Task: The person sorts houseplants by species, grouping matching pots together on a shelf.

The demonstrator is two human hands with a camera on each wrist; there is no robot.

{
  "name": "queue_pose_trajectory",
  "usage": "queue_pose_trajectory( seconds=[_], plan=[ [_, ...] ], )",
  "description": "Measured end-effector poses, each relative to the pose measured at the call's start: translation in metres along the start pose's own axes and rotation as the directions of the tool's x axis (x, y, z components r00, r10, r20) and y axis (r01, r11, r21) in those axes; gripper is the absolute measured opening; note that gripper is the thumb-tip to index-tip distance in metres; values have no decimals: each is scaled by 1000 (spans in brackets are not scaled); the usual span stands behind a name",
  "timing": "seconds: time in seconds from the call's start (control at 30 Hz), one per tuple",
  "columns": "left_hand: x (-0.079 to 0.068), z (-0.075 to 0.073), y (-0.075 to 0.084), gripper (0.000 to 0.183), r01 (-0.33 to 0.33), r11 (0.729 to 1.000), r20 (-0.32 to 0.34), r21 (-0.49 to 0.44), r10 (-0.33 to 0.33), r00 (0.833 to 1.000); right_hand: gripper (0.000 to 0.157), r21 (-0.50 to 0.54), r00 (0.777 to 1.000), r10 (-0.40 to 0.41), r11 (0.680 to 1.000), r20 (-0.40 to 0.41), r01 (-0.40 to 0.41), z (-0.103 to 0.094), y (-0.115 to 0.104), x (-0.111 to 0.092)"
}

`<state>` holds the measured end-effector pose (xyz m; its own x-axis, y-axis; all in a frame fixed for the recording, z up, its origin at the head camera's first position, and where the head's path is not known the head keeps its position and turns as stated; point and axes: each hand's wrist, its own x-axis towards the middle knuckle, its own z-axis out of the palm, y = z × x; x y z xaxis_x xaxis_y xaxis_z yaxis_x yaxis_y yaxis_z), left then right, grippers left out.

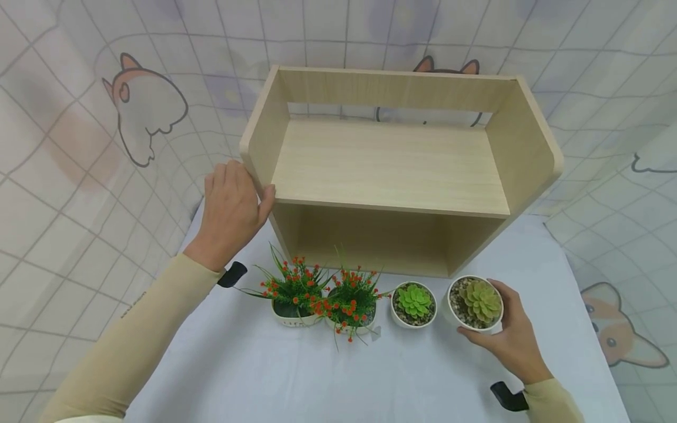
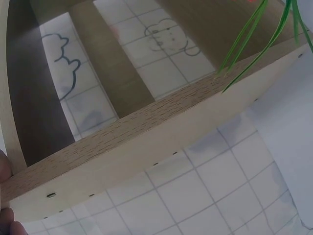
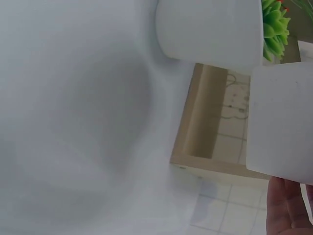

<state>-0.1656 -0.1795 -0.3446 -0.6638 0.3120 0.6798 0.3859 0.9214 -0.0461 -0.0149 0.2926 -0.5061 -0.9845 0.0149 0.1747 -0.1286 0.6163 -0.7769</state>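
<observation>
My left hand grips the left side panel of a light wooden shelf, its thumb at the front edge. Fingertips show beside that panel in the left wrist view. My right hand holds a white pot with a pale green succulent from its right side. In the right wrist view the held white pot hides most of that hand's grip. Just left of it stands another white pot with a brighter green succulent.
Two potted plants with red flowers, one on the left and one nearer the middle, stand before the shelf. A white cloth covers the table. Gridded curtain fabric with cartoon dogs hangs around it.
</observation>
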Motion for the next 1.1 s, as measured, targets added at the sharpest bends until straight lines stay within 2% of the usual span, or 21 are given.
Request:
queue_pose_trajectory(
  seconds=[0.3, 0.6, 0.83, 1.1],
  plan=[
    [-1, 0, -1, 36, -6, 1000, 17, 5, 6, 1000, 119, 17, 1000, -21, 1000, 9, 21, -10, -19, 9],
    [-1, 1, -2, 34, 0, 1000, -10, -18, 0, 1000, 119, 23, 998, -57, 998, 7, 57, -24, -41, 22],
    [-1, 2, -2, 34, -4, 1000, -27, -24, 3, 1000, 121, 48, 991, -132, 990, -8, 132, -36, -58, 32],
    [-1, 1, -2, 36, -2, 1000, -14, -22, 1, 1000, 120, 60, 984, -177, 982, -5, 177, -49, -81, 43]
  ],
)
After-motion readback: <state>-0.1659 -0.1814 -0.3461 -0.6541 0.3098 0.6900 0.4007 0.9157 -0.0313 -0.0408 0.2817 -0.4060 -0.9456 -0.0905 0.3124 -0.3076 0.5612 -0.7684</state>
